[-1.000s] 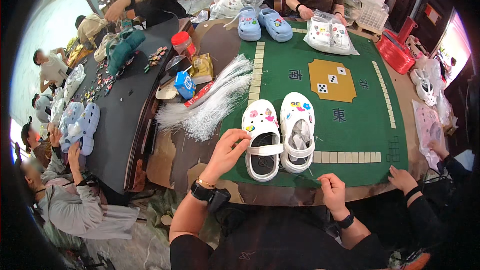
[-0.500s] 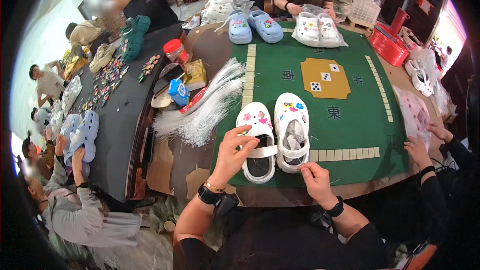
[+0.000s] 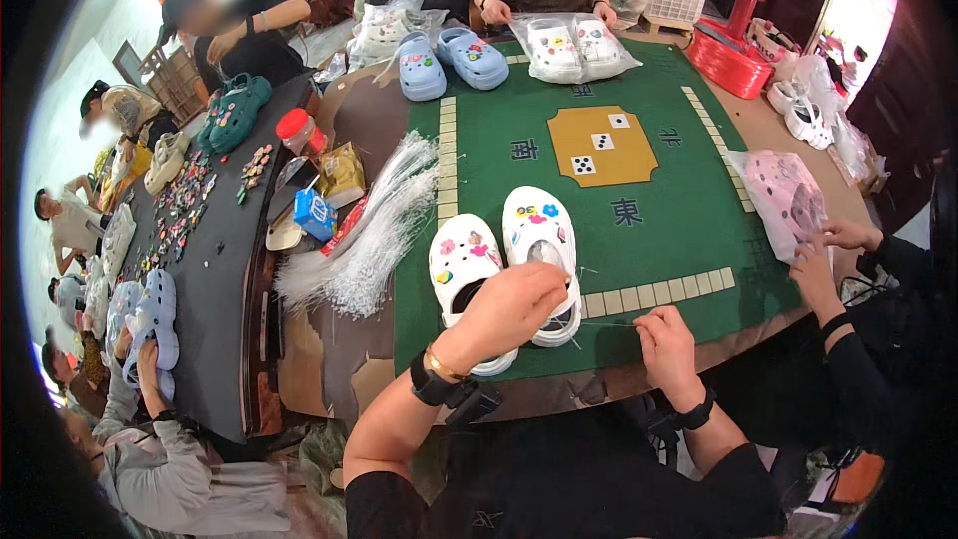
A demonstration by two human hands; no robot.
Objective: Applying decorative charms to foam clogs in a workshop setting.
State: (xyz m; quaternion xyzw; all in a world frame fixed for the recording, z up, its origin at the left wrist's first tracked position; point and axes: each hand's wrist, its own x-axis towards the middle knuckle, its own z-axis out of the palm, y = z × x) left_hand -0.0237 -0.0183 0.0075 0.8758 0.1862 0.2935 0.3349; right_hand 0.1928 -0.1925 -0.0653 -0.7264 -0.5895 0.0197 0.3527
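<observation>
My left hand (image 3: 514,301) rests curled on the white clogs (image 3: 504,260) on the green worktop (image 3: 659,230); my right hand (image 3: 667,341) pinches a thin thread (image 3: 609,323), grip clenched

Pair of clogs (image 3: 507,265) on the mat (image 3: 659,230) just beyond my left hand (image 3: 507,314); my right hand (image 3: 667,339) at 3 o'clock of it; strand bundle (image 3: 374,235) at 9 o'clock of the clogs; bagged clogs (image 3: 571,45) at 12
</observation>
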